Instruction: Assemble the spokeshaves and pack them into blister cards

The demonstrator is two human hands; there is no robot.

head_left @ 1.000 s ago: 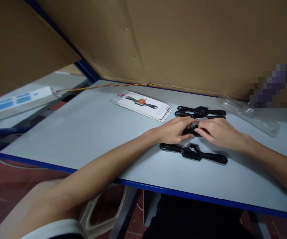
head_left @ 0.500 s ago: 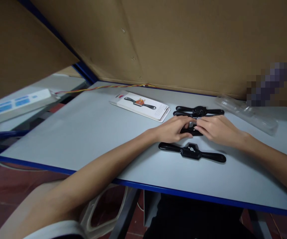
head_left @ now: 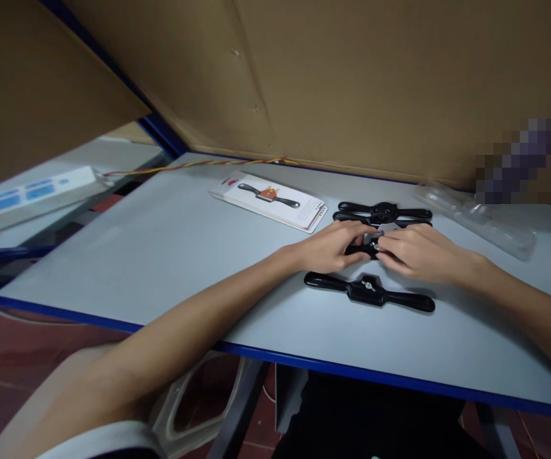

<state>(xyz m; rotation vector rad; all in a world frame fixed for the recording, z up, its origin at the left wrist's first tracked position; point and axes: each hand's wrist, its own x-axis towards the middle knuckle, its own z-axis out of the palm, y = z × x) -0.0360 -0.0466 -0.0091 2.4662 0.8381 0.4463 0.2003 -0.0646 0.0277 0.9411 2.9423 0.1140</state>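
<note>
Two hands, the left hand (head_left: 335, 247) and the right hand (head_left: 418, 253), meet over a black spokeshave (head_left: 367, 250) lying on the bench (head_left: 170, 255), the fingers (head_left: 358, 237) of both curled and grasping its middle, which they largely hide. Just nearer than the fingers lies a second spokeshave (head_left: 369, 292), untouched, and just beyond them a pair of stacked spokeshaves (head_left: 384, 213). Farther off to the left of the fingers rests a stack of printed packaging cards (head_left: 269, 200), and to their right a clear plastic blister (head_left: 478, 218) against the cardboard wall (head_left: 351, 83).
</note>
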